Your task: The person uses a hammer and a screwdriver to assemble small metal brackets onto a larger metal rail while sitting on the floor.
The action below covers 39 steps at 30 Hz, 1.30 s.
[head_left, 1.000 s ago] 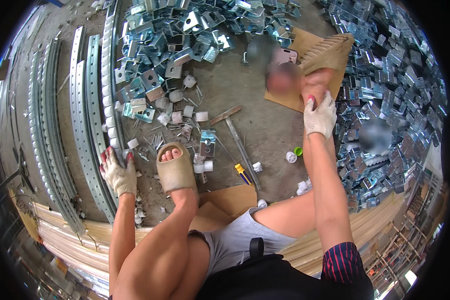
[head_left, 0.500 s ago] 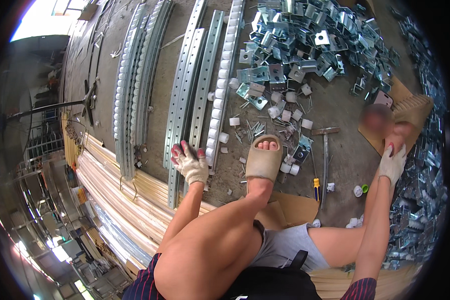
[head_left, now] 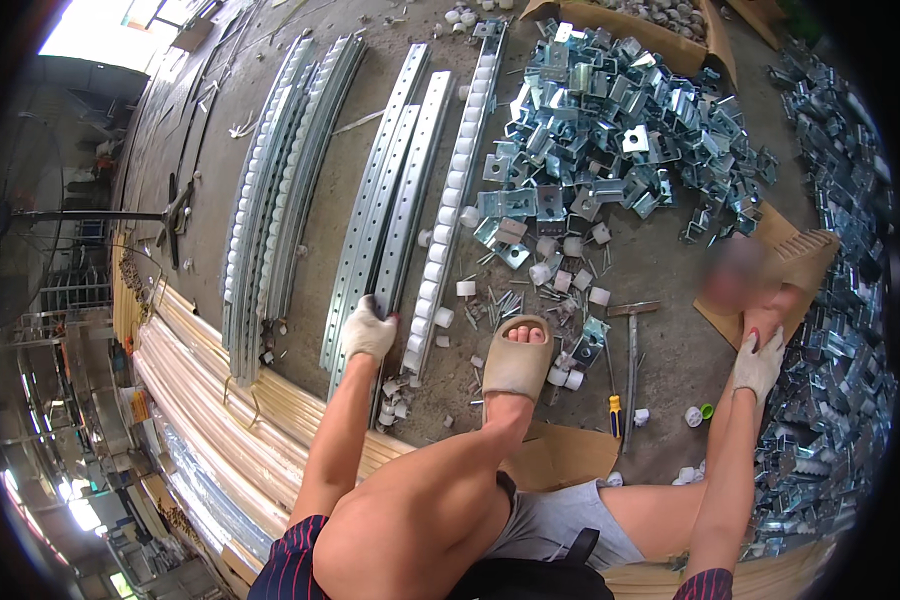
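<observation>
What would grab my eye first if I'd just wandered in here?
Probably the big heap of shiny metal brackets at the upper middle, with another mass of metal pieces spread along the right side. Left of the heap, a long rail lined with white rollers stands out. Farther left lie perforated rails, with the gloved left hand at their near end.

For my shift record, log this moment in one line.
left hand: touching perforated rails | right hand: on right lower leg | hammer: on floor | screwdriver: beside hammer | brackets: heaped ahead
</observation>
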{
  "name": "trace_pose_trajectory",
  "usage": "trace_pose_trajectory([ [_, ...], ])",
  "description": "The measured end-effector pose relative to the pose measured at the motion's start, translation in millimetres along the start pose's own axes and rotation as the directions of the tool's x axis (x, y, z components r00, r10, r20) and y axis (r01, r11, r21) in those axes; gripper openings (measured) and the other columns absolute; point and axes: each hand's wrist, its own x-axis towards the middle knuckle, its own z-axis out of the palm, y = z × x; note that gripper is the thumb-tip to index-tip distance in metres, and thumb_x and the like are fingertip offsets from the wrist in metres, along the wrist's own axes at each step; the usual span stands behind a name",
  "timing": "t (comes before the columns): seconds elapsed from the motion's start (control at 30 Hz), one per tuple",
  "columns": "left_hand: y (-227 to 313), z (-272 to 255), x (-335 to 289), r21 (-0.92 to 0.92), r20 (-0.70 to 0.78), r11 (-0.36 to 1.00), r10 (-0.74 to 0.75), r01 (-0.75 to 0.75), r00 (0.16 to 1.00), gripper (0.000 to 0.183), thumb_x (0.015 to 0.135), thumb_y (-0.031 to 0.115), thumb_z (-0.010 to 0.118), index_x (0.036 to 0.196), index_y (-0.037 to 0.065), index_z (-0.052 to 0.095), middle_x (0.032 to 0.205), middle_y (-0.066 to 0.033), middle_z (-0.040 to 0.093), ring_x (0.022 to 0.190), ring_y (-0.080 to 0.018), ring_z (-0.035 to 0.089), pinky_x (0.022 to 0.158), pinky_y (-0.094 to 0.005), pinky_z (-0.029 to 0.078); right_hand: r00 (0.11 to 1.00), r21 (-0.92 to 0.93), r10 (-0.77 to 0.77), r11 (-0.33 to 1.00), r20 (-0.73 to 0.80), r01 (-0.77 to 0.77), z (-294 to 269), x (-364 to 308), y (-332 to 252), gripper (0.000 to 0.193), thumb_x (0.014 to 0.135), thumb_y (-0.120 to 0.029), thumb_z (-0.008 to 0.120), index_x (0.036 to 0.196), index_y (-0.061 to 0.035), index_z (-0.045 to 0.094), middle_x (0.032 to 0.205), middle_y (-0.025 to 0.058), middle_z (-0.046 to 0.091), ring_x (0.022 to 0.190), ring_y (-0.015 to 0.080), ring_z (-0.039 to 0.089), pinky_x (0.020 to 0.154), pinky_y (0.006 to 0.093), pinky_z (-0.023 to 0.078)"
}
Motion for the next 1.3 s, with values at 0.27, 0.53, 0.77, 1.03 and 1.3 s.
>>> trace_pose_trajectory([
  [0.27, -57, -39, -22, -0.784, 0.471, 0.398, -0.119, 0.477, 0.874, 0.062, 0.107, 0.058, 0.056, 0.134, 0.003, 0.067, 0.092, -0.0060, 0.073, 0.069, -0.0177, 0.067, 0.059, -0.0349, 0.056, 0.988, 0.343, 0.148, 0.931, -0.042, -0.125, -9, -18, 4, 0.058, 0.099, -0.023, 0.065, 0.152, -0.0054, 0.051, 0.150, 0.0240, 0.055, 0.138, 0.0435, 0.054, 0.116, 0.0499, 0.043],
  [0.53, -93, -110, -169, -0.756, 0.650, 0.348, 0.296, 0.555, 0.700, 0.076, 0.085, 0.049, 0.083, 0.131, -0.008, 0.064, 0.085, -0.0136, 0.074, 0.068, -0.0251, 0.072, 0.063, -0.0368, 0.059, 0.911, 0.895, -0.295, 0.421, 0.289, -0.147, -114, -149, -195, 0.040, 0.094, -0.009, 0.068, 0.134, -0.0026, 0.064, 0.128, 0.0169, 0.070, 0.116, 0.0349, 0.069, 0.102, 0.0456, 0.054],
  [0.77, 127, -246, -248, -0.626, 0.602, 0.761, 0.334, 0.170, 0.726, 0.051, 0.092, 0.021, 0.075, 0.136, -0.002, 0.066, 0.107, -0.0180, 0.075, 0.095, -0.0274, 0.074, 0.085, -0.0357, 0.057, 0.505, 0.367, -0.533, -0.350, 0.679, -0.862, -28, -116, -347, 0.061, 0.103, -0.063, 0.060, 0.137, -0.0115, 0.060, 0.116, 0.0075, 0.072, 0.098, 0.0190, 0.071, 0.083, 0.0339, 0.056],
  [1.03, 276, -293, -267, -0.657, 0.382, 0.731, 0.533, -0.184, 0.755, 0.040, 0.099, 0.007, 0.068, 0.138, 0.001, 0.066, 0.123, -0.0205, 0.073, 0.114, -0.0307, 0.072, 0.097, -0.0338, 0.053, 0.826, 0.841, -0.209, 0.281, 0.524, -0.462, 30, -213, -355, 0.053, 0.114, -0.039, 0.036, 0.140, 0.0036, 0.054, 0.130, 0.0222, 0.066, 0.113, 0.0349, 0.068, 0.097, 0.0434, 0.054],
  [1.3, 141, -213, -216, -0.667, 0.570, 0.744, 0.543, -0.038, 0.616, 0.043, 0.102, 0.019, 0.066, 0.141, 0.000, 0.063, 0.116, -0.0181, 0.073, 0.104, -0.0256, 0.070, 0.090, -0.0339, 0.054, 0.372, 0.500, -0.539, 0.109, 0.756, -0.859, -43, -252, -300, 0.056, 0.099, -0.024, 0.078, 0.143, -0.0036, 0.052, 0.121, 0.0087, 0.069, 0.109, 0.0200, 0.063, 0.103, 0.0341, 0.048],
])
